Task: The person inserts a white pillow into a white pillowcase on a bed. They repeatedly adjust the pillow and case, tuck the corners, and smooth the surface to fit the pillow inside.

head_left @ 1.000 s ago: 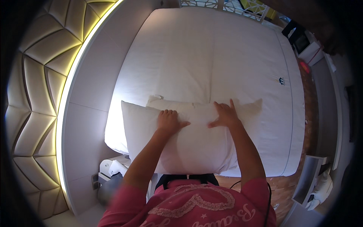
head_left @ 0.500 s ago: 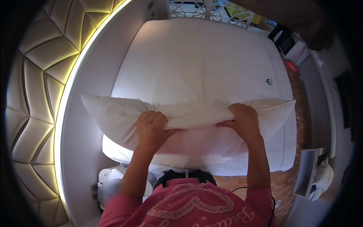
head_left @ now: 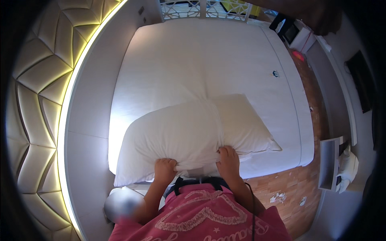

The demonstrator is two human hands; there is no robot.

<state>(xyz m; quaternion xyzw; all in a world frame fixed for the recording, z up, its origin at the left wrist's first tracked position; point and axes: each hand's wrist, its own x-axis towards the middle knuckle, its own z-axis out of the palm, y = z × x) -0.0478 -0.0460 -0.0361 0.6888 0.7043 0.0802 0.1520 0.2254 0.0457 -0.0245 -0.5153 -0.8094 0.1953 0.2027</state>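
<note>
A large pillow (head_left: 241, 120) lies slantwise at the near side of the bed, its cream right end bare. Over its left and middle part lies a white pillowcase (head_left: 169, 128), whose edge runs across the pillow just right of centre. Along the near side, my left hand (head_left: 165, 169) is closed on the pillowcase fabric, its fingers curled over it. My right hand (head_left: 229, 160) grips the pillowcase at its open edge, beside the bare part. Fingertips of both hands are partly hidden in the cloth.
Beneath the pillow is a wide bed (head_left: 173, 60) in a white sheet. A padded wall (head_left: 36, 120) with a light strip runs along the left. Scraps (head_left: 278, 197) lie on the wooden floor (head_left: 261, 188) at the right, near a grey shelf unit (head_left: 330, 164). Someone's dark-clad legs (head_left: 281, 24) show at the far right.
The pillow was held up folded across the bed; now it lies flatter, turned slantwise, with its cream end showing. Both hands have come down closer to my body, and the right one has moved left.
</note>
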